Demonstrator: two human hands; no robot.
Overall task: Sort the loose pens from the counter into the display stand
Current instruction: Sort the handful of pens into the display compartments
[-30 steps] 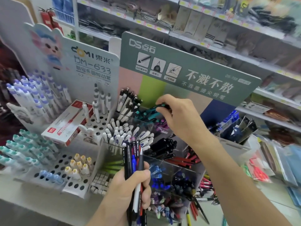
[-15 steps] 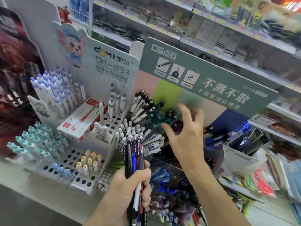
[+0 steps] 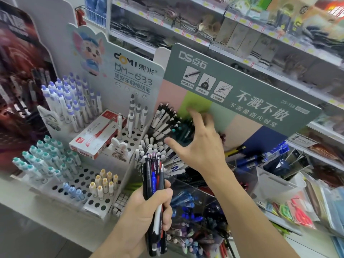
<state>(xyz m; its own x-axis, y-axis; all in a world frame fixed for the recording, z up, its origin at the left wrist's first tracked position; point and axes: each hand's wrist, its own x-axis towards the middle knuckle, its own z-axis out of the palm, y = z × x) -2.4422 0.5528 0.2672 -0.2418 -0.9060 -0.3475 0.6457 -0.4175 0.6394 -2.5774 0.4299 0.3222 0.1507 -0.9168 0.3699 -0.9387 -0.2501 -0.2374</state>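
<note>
Centrally, low in frame: left hand [image 3: 147, 205] clamped round a bundle of pens [image 3: 155, 185], tips up, before the display stand [image 3: 242, 86]. Mid-frame: right hand [image 3: 201, 146], fingers spread, empty, over teal pens [image 3: 183, 132] in the stand's upper compartment. Left: white peg rack [image 3: 81, 181] with capped pens; red-and-white box [image 3: 96, 135].

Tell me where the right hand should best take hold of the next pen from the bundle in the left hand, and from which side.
Probably at the top ends. The bundle of pens stands nearly upright in the left hand, whose fingers wrap the middle, so only the clicker ends stick out free. The right hand, open above the display stand, could come down from above and pinch one tip, then pull it upward.
</note>
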